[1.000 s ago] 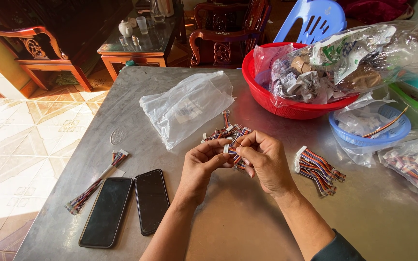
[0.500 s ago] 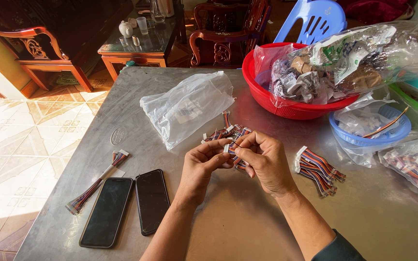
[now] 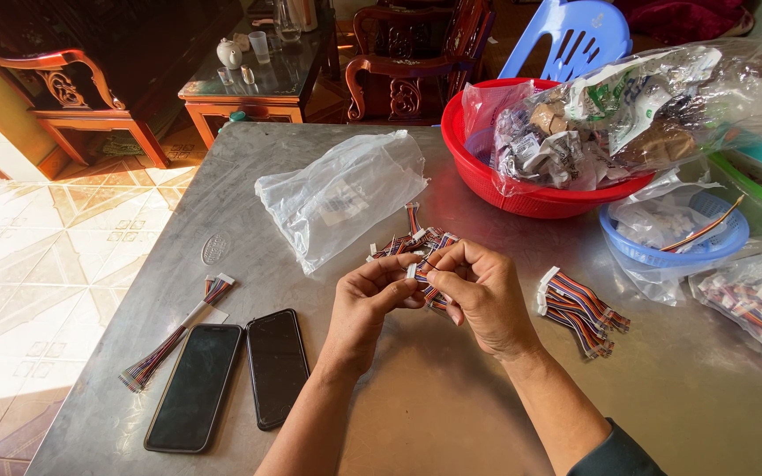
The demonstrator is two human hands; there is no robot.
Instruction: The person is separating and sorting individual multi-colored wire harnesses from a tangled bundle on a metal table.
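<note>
Both hands, left hand (image 3: 370, 304) and right hand (image 3: 480, 295), pinch one small multicoloured wire harness with white connector (image 3: 418, 270) mid-frame, above the grey metal bench (image 3: 451, 414).

A grey metal table (image 3: 451, 414) carries everything. At its centre lies a loose pile of coloured wire leads (image 3: 412, 242). A clear plastic bag (image 3: 341, 196) lies at eleven o'clock from the pile, a red basin (image 3: 504, 189) at one o'clock, a blue basket (image 3: 672, 256) at three o'clock. A bundle of wires (image 3: 579, 304) lies at four o'clock. Two black phones (image 3: 235, 375) and a long wire bundle (image 3: 174, 335) lie at eight o'clock.
</note>
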